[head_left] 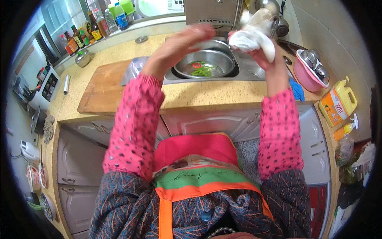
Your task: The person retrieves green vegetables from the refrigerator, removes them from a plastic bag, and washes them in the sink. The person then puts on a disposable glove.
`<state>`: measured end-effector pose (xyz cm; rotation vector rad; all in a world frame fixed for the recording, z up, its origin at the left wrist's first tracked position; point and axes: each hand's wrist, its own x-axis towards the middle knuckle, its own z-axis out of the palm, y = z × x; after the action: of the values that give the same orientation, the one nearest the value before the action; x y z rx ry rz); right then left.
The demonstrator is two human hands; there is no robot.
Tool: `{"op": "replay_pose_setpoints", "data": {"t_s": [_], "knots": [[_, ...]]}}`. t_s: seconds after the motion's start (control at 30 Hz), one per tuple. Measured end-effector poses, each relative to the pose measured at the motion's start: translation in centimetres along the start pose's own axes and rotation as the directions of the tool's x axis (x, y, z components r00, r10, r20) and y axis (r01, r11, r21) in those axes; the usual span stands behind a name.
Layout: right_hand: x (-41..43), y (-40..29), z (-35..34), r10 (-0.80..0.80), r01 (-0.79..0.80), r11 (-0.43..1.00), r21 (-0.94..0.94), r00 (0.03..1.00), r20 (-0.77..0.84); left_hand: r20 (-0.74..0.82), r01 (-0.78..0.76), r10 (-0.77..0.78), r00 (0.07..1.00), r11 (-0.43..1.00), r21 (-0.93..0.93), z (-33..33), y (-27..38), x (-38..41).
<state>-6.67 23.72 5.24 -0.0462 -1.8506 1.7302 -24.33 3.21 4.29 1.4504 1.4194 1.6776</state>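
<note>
My right hand (260,55) is raised over the right side of the sink and holds a soft white item (247,41), perhaps a cloth or a glove. Its upper part is blurred, so its kind is unclear. To the left, my left hand (188,40) hangs in the air with nothing visible in it, blurred by motion, thumb apart from the fingers. Beneath the hands, a round steel basin (178,70) sits in the sink's left bowl. Green peppers (203,71) and a red piece (196,65) lie in water inside it.
A wooden cutting board (100,86) lies left of the sink (250,64), with a clear plastic bag (132,70) on it. Sauce bottles (95,31) line the windowsill. On the right are a pink basin (306,77) of metalware, a blue glove (296,89) and a yellow detergent jug (337,103).
</note>
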Motion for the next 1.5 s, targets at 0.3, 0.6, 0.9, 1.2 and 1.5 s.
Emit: {"op": "replay_pose_setpoints", "data": {"t_s": [0.3, 0.6, 0.9, 1.2, 1.5], "knots": [[-1.9, 6.1, -1.1, 0.297, -0.293, 0.955, 0.046, 0.945, -0.138, -0.009, 0.019, -0.018, 1.0, 0.968, 0.252, 5.6, -7.6, -4.7], [-8.5, 6.0, 4.1, 0.282, -0.271, 0.907, 0.323, 0.959, 0.013, -0.16, 0.029, -0.138, 0.977, 0.838, -0.544, 9.3, -8.4, -9.1], [-11.2, 5.6, 6.1, 0.072, -0.091, 0.985, -0.147, 0.988, -0.134, -0.263, 0.013, -0.145, 0.954, 0.895, -0.446, 7.2, -8.8, -10.4], [-11.1, 6.7, 6.4, -0.096, 0.076, 0.845, -0.529, 0.995, -0.01, -0.159, 0.05, -0.097, 0.983, 0.96, -0.277, 7.3, -7.7, -11.1], [-10.6, 5.6, 5.9, 0.319, -0.331, 0.819, 0.469, 0.942, 0.108, -0.179, 0.166, -0.141, 0.974, 0.978, 0.129, 6.5, -7.6, -11.3]]}}
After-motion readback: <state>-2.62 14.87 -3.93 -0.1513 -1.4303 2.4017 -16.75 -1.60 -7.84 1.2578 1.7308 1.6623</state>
